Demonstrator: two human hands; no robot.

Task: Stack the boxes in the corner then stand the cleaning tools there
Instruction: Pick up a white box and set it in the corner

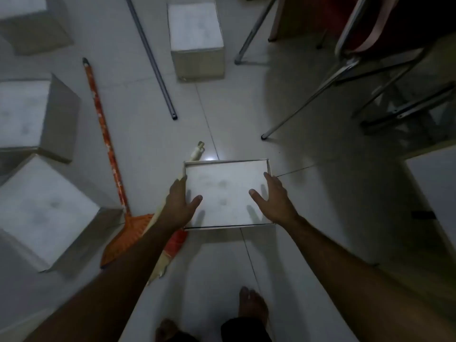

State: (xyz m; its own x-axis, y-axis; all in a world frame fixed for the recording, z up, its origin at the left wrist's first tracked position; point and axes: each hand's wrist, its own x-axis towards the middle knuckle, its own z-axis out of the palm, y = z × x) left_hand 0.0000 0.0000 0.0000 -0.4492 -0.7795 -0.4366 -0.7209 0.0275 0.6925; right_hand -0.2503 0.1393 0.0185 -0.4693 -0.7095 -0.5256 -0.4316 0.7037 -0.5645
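Note:
A pale cardboard box (225,183) is in front of me above the tiled floor. My left hand (179,203) presses its left side and my right hand (274,198) its right side, thumbs on top. Another box (196,28) stands farther ahead. Several more boxes lie at the left, one (22,112) at mid left and one (44,211) nearer. An orange broom (108,149) lies on the floor left of the held box. A cream-handled tool (197,151) pokes out behind my left hand. A grey metal pole (153,60) lies farther away.
Metal chair legs (303,104) and a red-seated chair (385,28) crowd the upper right. A white surface edge (434,183) is at the right. My bare feet (251,304) are at the bottom on the tiles.

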